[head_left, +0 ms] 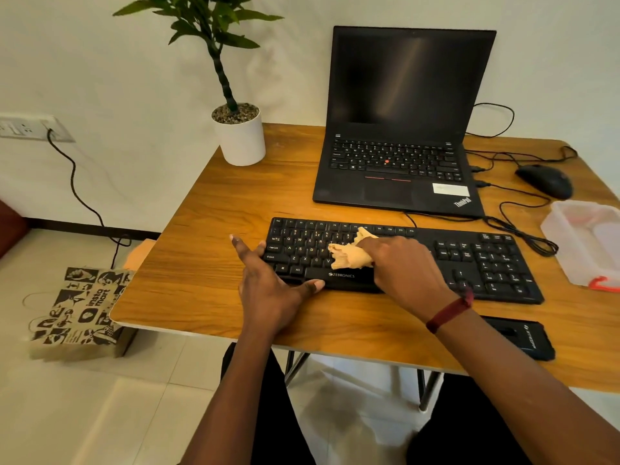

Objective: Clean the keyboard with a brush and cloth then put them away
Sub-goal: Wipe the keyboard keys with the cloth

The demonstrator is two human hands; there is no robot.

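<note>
A black keyboard (486, 260) lies across the front of the wooden table (235, 209). My right hand (399, 266) presses a crumpled tan cloth (349, 255) onto the letter keys near the keyboard's middle. My left hand (268, 283) rests flat at the keyboard's left end, fingers spread on its edge and thumb on the front rim by the space bar. No brush is in view.
An open black laptop (399, 129) stands behind the keyboard. A white potted plant (240, 135) is at the back left, a black mouse (545, 179) and cables at the back right, a clear plastic box (583, 243) at the right edge, a black phone (523, 337) near the front. A paper bag (80, 310) sits on the floor.
</note>
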